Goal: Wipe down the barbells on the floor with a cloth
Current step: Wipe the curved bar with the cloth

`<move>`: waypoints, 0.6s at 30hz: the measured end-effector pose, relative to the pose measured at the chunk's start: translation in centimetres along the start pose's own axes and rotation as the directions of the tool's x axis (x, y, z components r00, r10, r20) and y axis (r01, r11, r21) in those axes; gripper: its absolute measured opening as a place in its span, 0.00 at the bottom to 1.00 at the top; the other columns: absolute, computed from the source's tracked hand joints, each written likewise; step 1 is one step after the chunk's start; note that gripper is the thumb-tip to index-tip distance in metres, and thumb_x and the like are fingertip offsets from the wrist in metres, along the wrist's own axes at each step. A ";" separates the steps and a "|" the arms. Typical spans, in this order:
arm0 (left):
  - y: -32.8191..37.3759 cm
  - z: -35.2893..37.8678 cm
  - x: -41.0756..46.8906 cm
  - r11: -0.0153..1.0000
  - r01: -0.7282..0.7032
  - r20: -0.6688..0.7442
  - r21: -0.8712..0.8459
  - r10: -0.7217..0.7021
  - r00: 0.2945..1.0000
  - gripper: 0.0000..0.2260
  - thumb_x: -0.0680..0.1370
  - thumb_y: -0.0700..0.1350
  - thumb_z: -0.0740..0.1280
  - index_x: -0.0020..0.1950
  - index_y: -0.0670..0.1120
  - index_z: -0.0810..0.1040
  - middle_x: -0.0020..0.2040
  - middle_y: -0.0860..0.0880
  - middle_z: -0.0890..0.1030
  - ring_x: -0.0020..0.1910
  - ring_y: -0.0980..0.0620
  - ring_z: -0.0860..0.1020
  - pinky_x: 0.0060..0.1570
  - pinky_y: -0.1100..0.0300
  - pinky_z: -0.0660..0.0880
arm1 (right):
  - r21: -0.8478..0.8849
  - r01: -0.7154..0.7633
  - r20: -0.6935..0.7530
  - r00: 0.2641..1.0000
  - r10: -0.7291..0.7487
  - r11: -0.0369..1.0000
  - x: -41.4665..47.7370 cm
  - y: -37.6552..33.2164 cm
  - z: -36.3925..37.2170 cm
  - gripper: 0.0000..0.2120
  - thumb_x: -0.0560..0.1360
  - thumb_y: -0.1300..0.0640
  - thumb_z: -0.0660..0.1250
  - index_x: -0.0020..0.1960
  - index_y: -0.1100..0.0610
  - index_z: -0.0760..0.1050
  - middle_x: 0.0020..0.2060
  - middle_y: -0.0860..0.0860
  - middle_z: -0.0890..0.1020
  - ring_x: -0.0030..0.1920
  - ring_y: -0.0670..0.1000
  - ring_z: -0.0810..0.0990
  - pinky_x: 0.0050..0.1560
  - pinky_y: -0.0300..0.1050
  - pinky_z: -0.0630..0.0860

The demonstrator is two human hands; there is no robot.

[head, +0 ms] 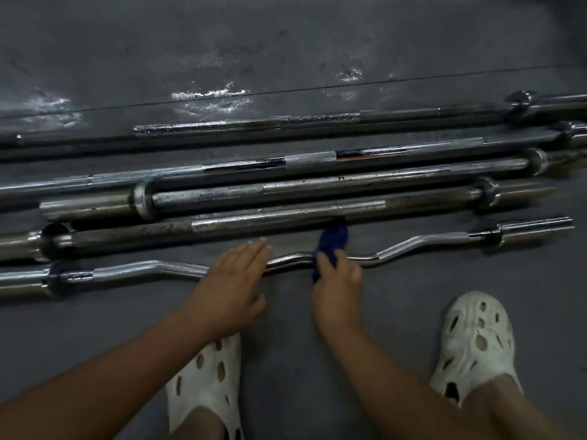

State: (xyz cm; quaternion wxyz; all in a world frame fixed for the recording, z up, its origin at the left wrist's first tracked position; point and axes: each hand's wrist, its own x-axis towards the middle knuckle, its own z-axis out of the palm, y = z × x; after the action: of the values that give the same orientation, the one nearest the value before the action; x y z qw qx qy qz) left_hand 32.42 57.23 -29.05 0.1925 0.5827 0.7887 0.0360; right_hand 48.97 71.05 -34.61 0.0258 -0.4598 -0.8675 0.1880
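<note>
Several steel barbells lie side by side on the dark floor. Nearest me is a curved chrome curl bar (pixel 409 244). My right hand (pixel 338 289) grips a dark blue cloth (pixel 332 241) against the middle of that bar, and the cloth's upper end reaches the straight barbell (pixel 254 222) just behind. My left hand (pixel 233 282) lies flat with straight fingers on the curl bar, left of the cloth. More straight bars (pixel 317 188) lie farther back.
My two feet in white perforated clogs (pixel 475 341) stand on the grey floor (pixel 95 319) just in front of the curl bar. Beyond the bars the floor shows wet, shiny patches (pixel 209 98). Bar sleeves and collars stick out at both sides.
</note>
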 end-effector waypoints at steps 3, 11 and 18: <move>-2.1 -1.8 -2.0 0.998 0.027 0.026 0.064 -0.029 0.999 0.37 0.67 0.53 0.63 0.75 0.41 0.68 0.74 0.40 0.69 0.70 0.40 0.72 0.69 0.45 0.69 | 0.260 0.173 0.195 0.954 -0.228 0.950 0.8 -2.4 -1.4 0.22 0.68 0.70 0.66 0.59 0.57 0.81 0.60 0.57 0.77 0.58 0.60 0.75 0.60 0.44 0.70; -4.2 -3.3 -4.2 0.996 -0.037 0.073 0.081 0.031 0.997 0.39 0.67 0.55 0.57 0.76 0.41 0.66 0.76 0.40 0.67 0.72 0.40 0.69 0.68 0.42 0.69 | 0.729 -0.542 0.381 0.829 0.410 0.419 0.7 -0.4 -6.5 0.25 0.76 0.68 0.62 0.71 0.52 0.67 0.61 0.53 0.73 0.56 0.55 0.75 0.48 0.47 0.78; -6.2 -3.7 -4.4 0.992 -0.078 0.045 0.097 0.074 0.996 0.39 0.66 0.52 0.68 0.76 0.42 0.66 0.76 0.42 0.67 0.73 0.42 0.69 0.71 0.49 0.64 | 0.466 -0.346 0.199 0.938 0.285 0.814 2.1 0.3 -6.1 0.15 0.75 0.65 0.64 0.59 0.54 0.77 0.60 0.57 0.75 0.52 0.52 0.76 0.50 0.41 0.72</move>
State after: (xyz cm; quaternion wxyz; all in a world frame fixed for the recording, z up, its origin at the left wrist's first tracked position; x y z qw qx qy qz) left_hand 26.64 51.77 -26.27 0.1783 0.6219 0.7625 -0.0075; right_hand 49.26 74.75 -29.36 0.0588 -0.5631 -0.7019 0.4322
